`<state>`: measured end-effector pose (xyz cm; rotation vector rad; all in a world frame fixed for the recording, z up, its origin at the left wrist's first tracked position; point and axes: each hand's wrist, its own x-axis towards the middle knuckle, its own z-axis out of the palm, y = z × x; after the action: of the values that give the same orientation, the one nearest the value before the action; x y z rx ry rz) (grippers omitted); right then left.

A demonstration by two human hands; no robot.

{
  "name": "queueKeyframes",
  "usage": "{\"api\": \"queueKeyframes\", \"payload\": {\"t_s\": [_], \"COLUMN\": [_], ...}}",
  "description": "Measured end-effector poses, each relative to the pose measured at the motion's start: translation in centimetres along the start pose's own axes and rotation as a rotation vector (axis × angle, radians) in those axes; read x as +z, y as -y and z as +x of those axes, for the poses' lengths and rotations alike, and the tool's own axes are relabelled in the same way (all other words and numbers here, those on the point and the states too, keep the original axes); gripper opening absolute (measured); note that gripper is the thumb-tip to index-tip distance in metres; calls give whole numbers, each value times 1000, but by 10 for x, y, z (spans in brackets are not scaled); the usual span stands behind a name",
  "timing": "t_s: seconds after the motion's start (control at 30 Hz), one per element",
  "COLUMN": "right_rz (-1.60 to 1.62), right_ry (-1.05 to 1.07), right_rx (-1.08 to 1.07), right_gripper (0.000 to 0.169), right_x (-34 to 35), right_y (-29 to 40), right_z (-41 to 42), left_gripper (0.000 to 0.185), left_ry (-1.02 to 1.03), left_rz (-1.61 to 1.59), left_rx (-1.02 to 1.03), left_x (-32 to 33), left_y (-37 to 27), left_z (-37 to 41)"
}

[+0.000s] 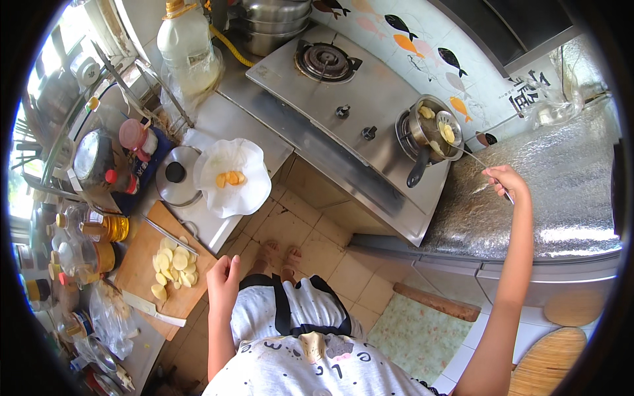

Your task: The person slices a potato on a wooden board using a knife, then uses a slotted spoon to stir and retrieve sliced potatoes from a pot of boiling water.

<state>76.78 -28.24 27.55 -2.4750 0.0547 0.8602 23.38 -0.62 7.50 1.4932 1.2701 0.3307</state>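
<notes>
My right hand [504,182] grips the handle of a metal slotted skimmer [447,127], whose bowl holds pale yellow slices over a small steel pan [425,129]. More slices lie in the pan, which sits on the right burner, its black handle towards me. My left hand [223,277] is a loose fist beside the wooden cutting board [141,262], with nothing visible in it. Raw potato slices [173,262] and a pair of metal chopsticks or similar thin rod [168,233] lie on the board. A white scalloped bowl [233,198] holds several orange-yellow fried slices.
A knife [153,309] rests at the board's lower edge. A glass lid [178,188] touches the bowl. Bottles [116,228] and jars crowd the left counter. Another burner [327,60] and stacked steel pots [275,24] are at the back; a foil-like covered surface [525,218] lies right.
</notes>
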Motion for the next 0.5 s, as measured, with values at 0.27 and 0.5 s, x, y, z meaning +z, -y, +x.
{"api": "queueKeyframes", "payload": {"t_s": [0.27, 0.5], "right_rz": [66, 36], "right_ry": [112, 122], "right_rx": [11, 43], "right_gripper": [21, 23], "right_x": [13, 17], "right_y": [15, 12], "right_z": [0, -2], "left_gripper": [40, 40], "left_ry": [14, 8], "left_rz": [-12, -17], "left_rx": [-2, 20], "left_x": [7, 7], "left_y": [-2, -8], "left_z": [3, 5]}}
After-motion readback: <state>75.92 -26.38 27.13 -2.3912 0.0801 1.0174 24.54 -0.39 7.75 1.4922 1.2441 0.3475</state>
